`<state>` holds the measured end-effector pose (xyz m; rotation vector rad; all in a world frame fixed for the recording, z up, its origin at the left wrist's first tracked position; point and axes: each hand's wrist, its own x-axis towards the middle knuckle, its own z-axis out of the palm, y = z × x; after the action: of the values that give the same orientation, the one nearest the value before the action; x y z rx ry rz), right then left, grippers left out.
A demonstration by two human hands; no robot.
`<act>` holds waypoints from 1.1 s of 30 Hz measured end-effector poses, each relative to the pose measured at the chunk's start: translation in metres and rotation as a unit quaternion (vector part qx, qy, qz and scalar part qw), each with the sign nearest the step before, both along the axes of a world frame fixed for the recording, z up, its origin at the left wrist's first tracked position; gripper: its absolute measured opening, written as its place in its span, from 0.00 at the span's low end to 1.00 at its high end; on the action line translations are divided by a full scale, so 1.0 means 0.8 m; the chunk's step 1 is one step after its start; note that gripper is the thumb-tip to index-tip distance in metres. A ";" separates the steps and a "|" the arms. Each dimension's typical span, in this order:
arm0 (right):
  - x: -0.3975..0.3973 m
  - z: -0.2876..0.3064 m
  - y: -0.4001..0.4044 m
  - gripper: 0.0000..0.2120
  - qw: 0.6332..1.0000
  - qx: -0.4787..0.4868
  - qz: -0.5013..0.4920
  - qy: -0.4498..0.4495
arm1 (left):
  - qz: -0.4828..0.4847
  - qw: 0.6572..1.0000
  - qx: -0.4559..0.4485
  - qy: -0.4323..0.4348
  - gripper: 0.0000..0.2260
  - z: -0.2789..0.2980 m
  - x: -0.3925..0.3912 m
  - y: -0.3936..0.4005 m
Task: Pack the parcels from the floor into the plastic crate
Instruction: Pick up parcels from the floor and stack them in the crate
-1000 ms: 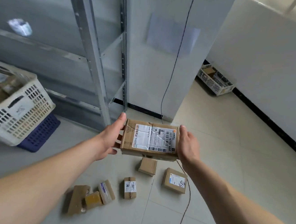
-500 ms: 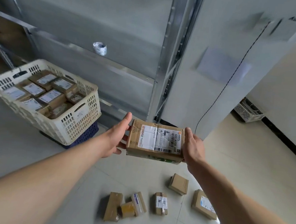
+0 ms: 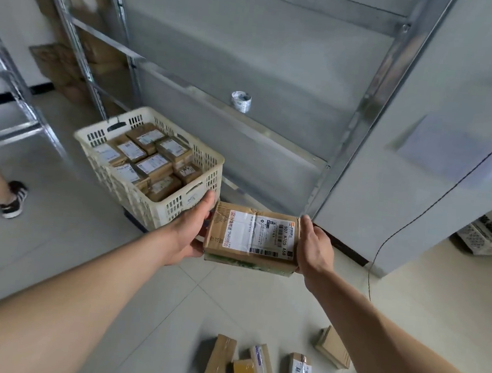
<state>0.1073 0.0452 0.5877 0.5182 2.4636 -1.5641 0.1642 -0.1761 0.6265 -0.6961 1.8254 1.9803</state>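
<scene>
I hold a flat cardboard parcel with a white shipping label between both hands at mid-frame. My left hand grips its left end and my right hand grips its right end. The white plastic crate stands just left of the parcel, nearly full of labelled parcels. Several small parcels lie on the tiled floor below my arms. Another small parcel lies further right.
Metal shelving rises behind the crate, with a tape roll on a shelf. Another person's legs and shoes stand at the left. A second basket sits at the far right by the wall. A black cable hangs down the white panel.
My view has swung left and my hands have carried the parcel toward the crate, which now sits right beside my left hand. A person's legs have come into view at the left.
</scene>
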 end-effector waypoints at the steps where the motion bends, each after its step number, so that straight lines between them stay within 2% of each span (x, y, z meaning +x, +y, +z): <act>1: -0.005 0.001 -0.007 0.32 1.000 0.001 0.008 0.001 | 0.001 1.000 0.001 -0.001 0.25 0.002 0.001 -0.005; 4: -0.022 0.002 -0.029 0.33 0.999 0.004 0.032 0.005 | 0.016 1.000 -0.005 0.000 0.28 0.004 -0.003 -0.025; 12: -0.049 0.011 -0.103 0.31 0.995 0.038 0.094 0.023 | 0.084 0.996 0.002 -0.005 0.20 -0.005 -0.015 -0.088; 17: -0.080 0.001 -0.172 0.36 0.994 0.052 0.096 0.018 | 0.093 0.995 0.019 -0.005 0.18 -0.022 -0.043 -0.155; 22: -0.115 -0.015 -0.262 0.26 0.995 0.071 0.068 0.005 | 0.081 0.996 0.023 -0.007 0.16 -0.046 -0.084 -0.254; 25: -0.129 -0.029 -0.322 0.28 0.996 0.066 0.056 -0.011 | 0.068 0.997 0.034 -0.027 0.21 -0.051 -0.105 -0.317; 27: -0.134 -0.036 -0.359 0.31 0.997 0.059 0.047 -0.027 | 0.069 0.997 0.035 -0.032 0.18 -0.052 -0.116 -0.355; 30: -0.138 -0.040 -0.408 0.25 0.998 0.051 0.037 -0.031 | 0.070 0.997 0.024 -0.029 0.16 -0.053 -0.130 -0.402; 33: -0.151 -0.049 -0.441 0.22 0.997 0.058 0.039 -0.035 | 0.058 0.998 0.016 -0.033 0.18 -0.057 -0.140 -0.436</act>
<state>-0.0134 -0.3077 0.5487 0.4791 2.5002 -1.3560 0.0521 -0.5251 0.5809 -0.8663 1.7468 2.0286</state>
